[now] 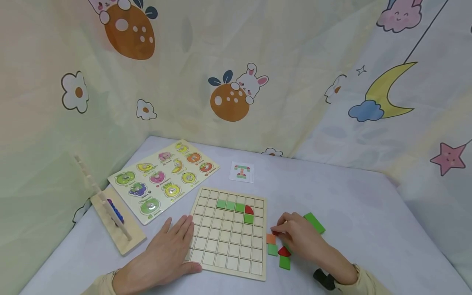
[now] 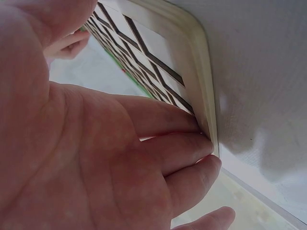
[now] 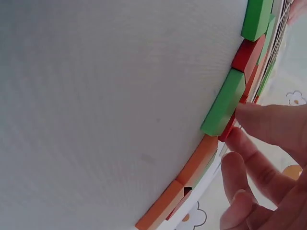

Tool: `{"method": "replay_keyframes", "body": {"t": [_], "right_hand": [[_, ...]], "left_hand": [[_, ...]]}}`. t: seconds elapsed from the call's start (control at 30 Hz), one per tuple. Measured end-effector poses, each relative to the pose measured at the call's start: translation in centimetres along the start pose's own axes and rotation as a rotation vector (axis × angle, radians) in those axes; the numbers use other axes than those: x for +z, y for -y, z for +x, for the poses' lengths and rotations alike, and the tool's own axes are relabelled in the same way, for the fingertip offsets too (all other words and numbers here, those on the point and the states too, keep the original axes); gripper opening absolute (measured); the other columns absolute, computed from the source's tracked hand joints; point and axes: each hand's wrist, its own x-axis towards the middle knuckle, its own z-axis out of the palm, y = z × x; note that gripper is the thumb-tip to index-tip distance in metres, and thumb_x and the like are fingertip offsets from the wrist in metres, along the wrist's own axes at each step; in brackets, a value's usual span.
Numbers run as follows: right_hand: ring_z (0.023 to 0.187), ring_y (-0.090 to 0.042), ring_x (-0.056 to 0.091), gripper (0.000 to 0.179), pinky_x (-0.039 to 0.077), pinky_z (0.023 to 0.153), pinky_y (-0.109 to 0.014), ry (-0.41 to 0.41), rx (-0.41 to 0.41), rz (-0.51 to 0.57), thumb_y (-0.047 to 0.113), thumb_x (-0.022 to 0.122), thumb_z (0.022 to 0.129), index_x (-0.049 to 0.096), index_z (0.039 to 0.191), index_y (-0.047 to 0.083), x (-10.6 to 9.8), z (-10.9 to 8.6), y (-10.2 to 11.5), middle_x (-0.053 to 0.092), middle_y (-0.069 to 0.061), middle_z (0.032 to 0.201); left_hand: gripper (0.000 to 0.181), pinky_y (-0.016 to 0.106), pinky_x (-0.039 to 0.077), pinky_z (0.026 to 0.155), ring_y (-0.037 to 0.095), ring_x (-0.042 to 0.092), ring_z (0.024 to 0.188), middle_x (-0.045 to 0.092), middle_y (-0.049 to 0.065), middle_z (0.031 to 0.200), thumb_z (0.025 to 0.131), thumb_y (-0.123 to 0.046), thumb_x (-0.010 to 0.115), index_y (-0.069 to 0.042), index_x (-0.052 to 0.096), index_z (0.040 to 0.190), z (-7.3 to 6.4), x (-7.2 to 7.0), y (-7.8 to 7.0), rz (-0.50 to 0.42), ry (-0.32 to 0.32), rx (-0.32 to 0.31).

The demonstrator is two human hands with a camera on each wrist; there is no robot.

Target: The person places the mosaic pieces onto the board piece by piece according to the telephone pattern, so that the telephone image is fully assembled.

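Note:
My left hand [image 1: 160, 254] lies with straight fingers along the left edge of a wooden grid board [image 1: 228, 259], thumb over its near corner. In the left wrist view, the fingertips [image 2: 206, 143] touch the board's side. Several green square blocks [image 1: 230, 205] and a red rounded block [image 1: 249, 209] sit in the board's upper cells. Right of the board, my right hand [image 1: 302, 237] pinches a small red block [image 3: 228, 130] between thumb and index finger, among loose blocks. Around it lie an orange block [image 1: 271, 239], green blocks [image 1: 284, 262] and another red block [image 1: 284, 251].
Behind the board lies a card with a T-shaped pattern [image 1: 241, 171]. A fruit puzzle board [image 1: 166, 168] is at the back left, beside a wooden stand [image 1: 129, 241] with blue beads. Another green block [image 1: 314, 223] shows beyond the right hand. Printed fabric encloses the table.

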Motion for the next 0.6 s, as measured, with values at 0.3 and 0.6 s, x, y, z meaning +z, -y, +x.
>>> {"method": "replay_keyframes", "body": {"t": [0.3,0.6], "right_hand": [[0.082,-0.009,0.054,0.025,0.045,0.065,-0.018,0.031,0.047,-0.011,0.008,0.085,0.081,0.082,0.106,0.012,-0.24,0.36,-0.13,0.073,0.006,0.098],[0.080,-0.009,0.054,0.021,0.046,0.064,-0.018,0.042,0.064,0.011,0.005,0.086,0.080,0.083,0.100,0.011,-0.19,0.49,-0.28,0.070,0.007,0.090]], "left_hand": [[0.107,0.064,0.024,0.124,0.040,0.031,0.155,0.033,0.026,0.164,0.087,-0.076,0.057,0.007,0.040,0.153,0.09,-0.22,-0.05,-0.010,0.028,-0.022],[0.107,0.064,0.024,0.123,0.039,0.031,0.155,0.033,0.026,0.164,0.087,-0.076,0.057,0.007,0.040,0.152,0.05,-0.17,-0.04,-0.013,0.027,-0.014]]}}
